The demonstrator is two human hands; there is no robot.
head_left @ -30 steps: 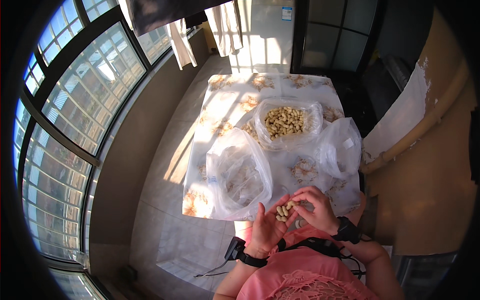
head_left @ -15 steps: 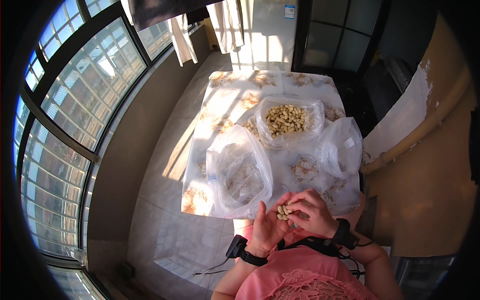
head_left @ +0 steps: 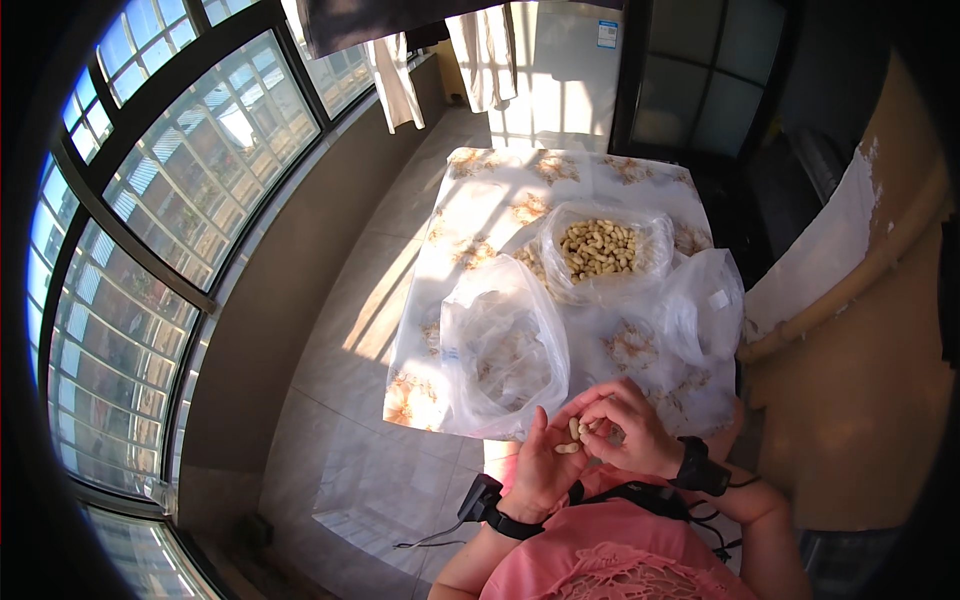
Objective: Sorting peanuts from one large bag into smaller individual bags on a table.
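Palm up near the front edge of the table, my left hand [head_left: 541, 468] cradles a few unshelled peanuts [head_left: 567, 448], its thumb sticking up. My right hand [head_left: 638, 437] is above that palm, thumb and fingertips pinched on a peanut [head_left: 584, 431] that they partly cover. Just beyond my left hand sits an open clear plastic bag [head_left: 505, 355], with hardly anything visible inside. Farther back, another clear bag [head_left: 655, 235] is heaped with peanuts [head_left: 598, 247].
A third crumpled clear bag [head_left: 705, 305] lies at the table's right side. The table wears a white flowered cloth [head_left: 412, 390]. Barred windows [head_left: 140, 340] line the left. A brown wall with a pipe [head_left: 850, 285] stands on the right. Black devices with cables [head_left: 700, 468] are strapped to both wrists.
The peanuts in my left palm lie farther apart, and fewer show there. My right fingers have shifted slightly over the palm. The whole view has swung, moving the table rightward in the picture.
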